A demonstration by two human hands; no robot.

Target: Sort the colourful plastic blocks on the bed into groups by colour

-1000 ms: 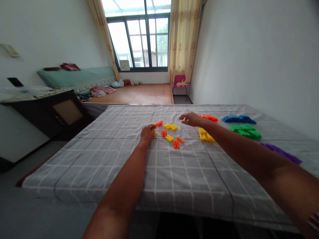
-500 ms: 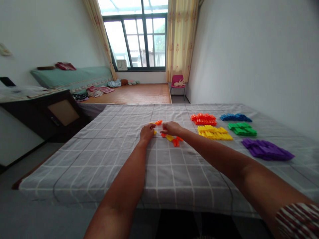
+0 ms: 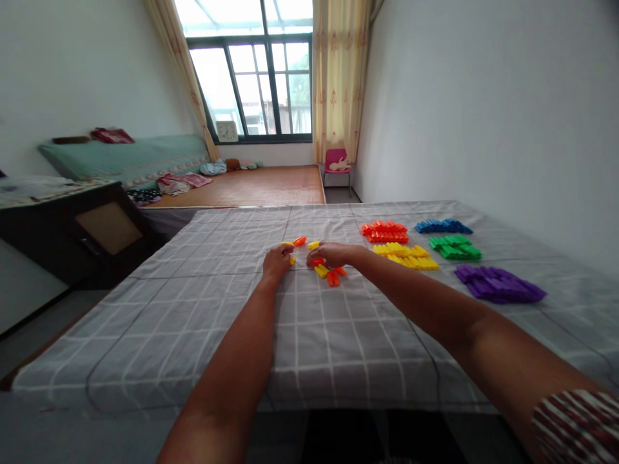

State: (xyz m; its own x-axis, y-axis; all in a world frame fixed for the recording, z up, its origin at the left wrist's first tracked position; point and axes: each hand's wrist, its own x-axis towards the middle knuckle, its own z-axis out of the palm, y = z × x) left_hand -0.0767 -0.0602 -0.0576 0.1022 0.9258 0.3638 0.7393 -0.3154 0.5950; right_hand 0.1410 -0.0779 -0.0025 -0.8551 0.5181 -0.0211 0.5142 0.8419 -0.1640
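Note:
On the checked grey cloth, orange and yellow pieces form a loose ring between my hands. My left hand (image 3: pixel 277 261) is at the ring's left side, its fingers curled by small yellow pieces (image 3: pixel 292 261); whether it grips one is hidden. My right hand (image 3: pixel 329 254) reaches in from the right, fingers bent down over an orange piece (image 3: pixel 318 262). An orange piece (image 3: pixel 300 241) and a yellow piece (image 3: pixel 314 245) lie at the far side. Nearer me are a yellow piece (image 3: pixel 320 272) and orange pieces (image 3: pixel 333 278).
To the right lie piles of orange (image 3: pixel 384 232), yellow (image 3: pixel 406 256), blue (image 3: pixel 443 226), green (image 3: pixel 455 247) and purple pieces (image 3: pixel 500 284). A dark cabinet (image 3: pixel 87 225) stands left of the table (image 3: pixel 193 335). Beyond are a bed (image 3: pixel 261 183) and a pink chair (image 3: pixel 336 161).
The view has shifted slightly to the right. A yellow piece now shows at the ring's far side beside my right hand, which has moved slightly nearer me, over the orange piece.

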